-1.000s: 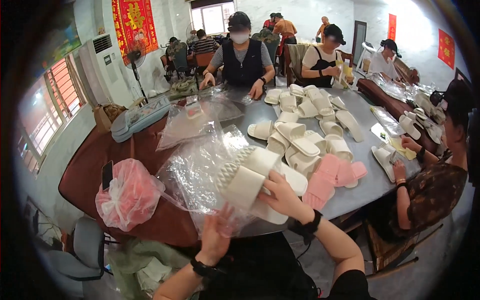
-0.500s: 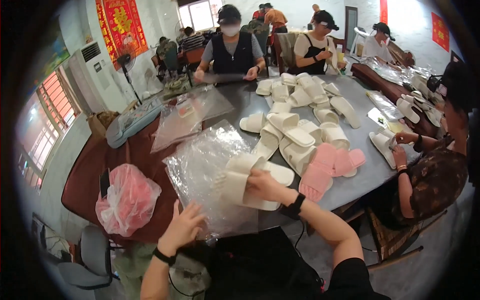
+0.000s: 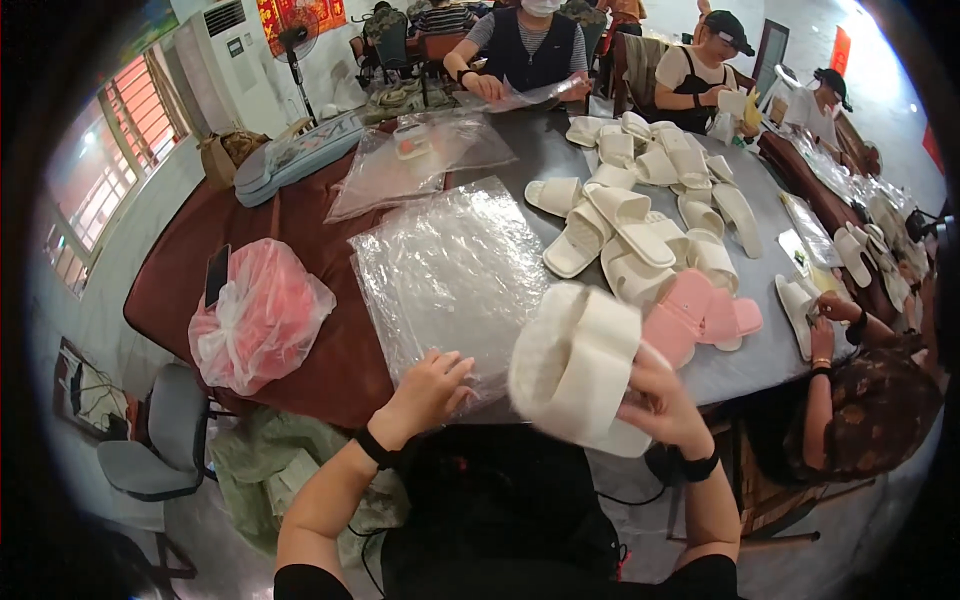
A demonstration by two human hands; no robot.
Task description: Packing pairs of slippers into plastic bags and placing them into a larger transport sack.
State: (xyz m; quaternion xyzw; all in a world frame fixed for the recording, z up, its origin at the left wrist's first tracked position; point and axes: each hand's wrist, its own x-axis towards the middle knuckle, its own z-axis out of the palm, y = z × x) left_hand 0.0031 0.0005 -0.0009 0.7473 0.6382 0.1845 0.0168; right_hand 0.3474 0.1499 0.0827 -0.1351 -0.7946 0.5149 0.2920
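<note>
My right hand (image 3: 668,408) grips a pair of white slippers (image 3: 580,355) held together just above the table's near edge. The front one hides most of the other. My left hand (image 3: 425,392) holds nothing; its fingers are stretched out over the near edge of a stack of clear plastic bags (image 3: 445,275), and whether they touch it I cannot tell. Beyond the slippers in my hand lies a pair of pink slippers (image 3: 690,312). Behind those, a heap of loose white slippers (image 3: 630,215) spreads toward the far side of the grey table (image 3: 530,235).
On the brown cover (image 3: 290,220) at left sit a bag of pink items (image 3: 262,325), a dark phone (image 3: 217,275) and a light-blue case (image 3: 300,160). More clear bags (image 3: 400,175) lie farther back. Co-workers handle a clear sheet opposite and a white slipper (image 3: 797,312) at right.
The white slippers have moved right and nearer to me in my right hand, off the plastic bags, and have tilted up. The view has shifted; my left hand stays by the bags' near edge.
</note>
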